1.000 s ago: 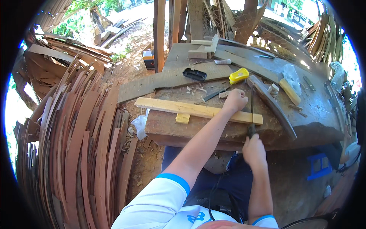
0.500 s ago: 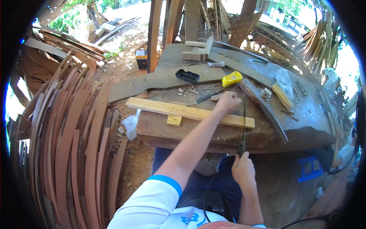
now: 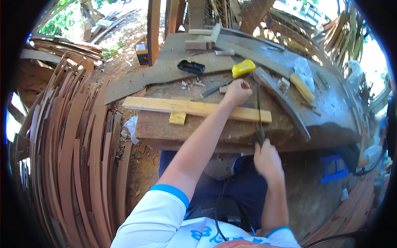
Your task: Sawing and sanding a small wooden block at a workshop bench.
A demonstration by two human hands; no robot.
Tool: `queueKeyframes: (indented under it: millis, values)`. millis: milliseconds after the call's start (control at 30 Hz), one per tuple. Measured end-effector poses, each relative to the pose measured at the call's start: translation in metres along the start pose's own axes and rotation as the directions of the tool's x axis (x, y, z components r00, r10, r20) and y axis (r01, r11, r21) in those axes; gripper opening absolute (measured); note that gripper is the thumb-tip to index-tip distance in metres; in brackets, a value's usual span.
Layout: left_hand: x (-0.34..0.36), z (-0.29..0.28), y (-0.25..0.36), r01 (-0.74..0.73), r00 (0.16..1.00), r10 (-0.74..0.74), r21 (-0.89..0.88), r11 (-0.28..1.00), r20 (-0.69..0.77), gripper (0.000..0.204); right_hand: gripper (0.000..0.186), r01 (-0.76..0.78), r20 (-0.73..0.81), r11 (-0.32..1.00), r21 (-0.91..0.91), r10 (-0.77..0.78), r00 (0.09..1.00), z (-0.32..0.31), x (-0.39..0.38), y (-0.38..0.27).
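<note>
My right hand is closed on the dark handle of a long thin saw-like blade, which lies across a pale wooden board near the bench's front edge. My left hand is curled just behind the board, left of the blade; what its fingers hold, if anything, is hidden. A short yellow block sticks out from beneath the board. Behind my left hand are a dark flat strip, a yellow tool and an open black case. A long curved timber lies right of the blade.
The worn bench also holds planks, plastic bags and a light wooden piece. Stacked boards crowd the left. A blue stool stands below at right. A person's arm shows at the far right.
The whole view has shifted, with the bench sitting higher and further left in it. My right hand still grips the handle, the blade still across the board; my left hand stays curled behind it.
</note>
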State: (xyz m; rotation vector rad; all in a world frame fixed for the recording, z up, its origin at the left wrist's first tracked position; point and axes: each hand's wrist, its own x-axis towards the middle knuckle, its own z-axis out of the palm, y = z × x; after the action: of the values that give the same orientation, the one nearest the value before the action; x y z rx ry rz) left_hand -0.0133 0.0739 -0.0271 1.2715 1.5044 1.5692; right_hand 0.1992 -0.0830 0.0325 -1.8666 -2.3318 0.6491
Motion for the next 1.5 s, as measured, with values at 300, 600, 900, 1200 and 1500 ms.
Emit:
queueKeyframes:
  millis: [300, 600, 900, 1200, 1500]
  values:
    - [-0.016, 0.001, 0.01, 0.024, 0.997, -0.027, 0.041, 0.999, 0.074, 0.024, 0.035, -0.09, 0.004, 0.995, -0.034, 0.09, 0.996, 0.026, -0.024, 0.003]
    - [-0.008, -0.01, 0.014, -0.036, 0.998, 0.028, 0.131, 0.991, 0.064, 0.022, 0.035, -0.048, -0.047, 0.999, -0.009, 0.047, 0.998, 0.031, -0.011, -0.001]
    - [-0.004, -0.01, 0.009, -0.108, 0.985, 0.098, 0.062, 0.992, 0.144, 0.075, 0.037, -0.023, 0.016, 1.0, 0.003, 0.023, 1.0, 0.014, -0.016, 0.002]
    - [-0.014, -0.012, 0.02, -0.078, 0.986, 0.069, 0.059, 0.995, 0.15, 0.066, 0.038, 0.004, -0.019, 0.994, 0.11, -0.002, 1.0, 0.016, -0.001, -0.003]
    - [-0.017, -0.01, 0.028, 0.001, 0.993, -0.015, 0.122, 0.993, 0.116, 0.06, 0.036, -0.075, 0.041, 0.997, -0.023, 0.076, 0.996, 0.024, -0.036, 0.011]
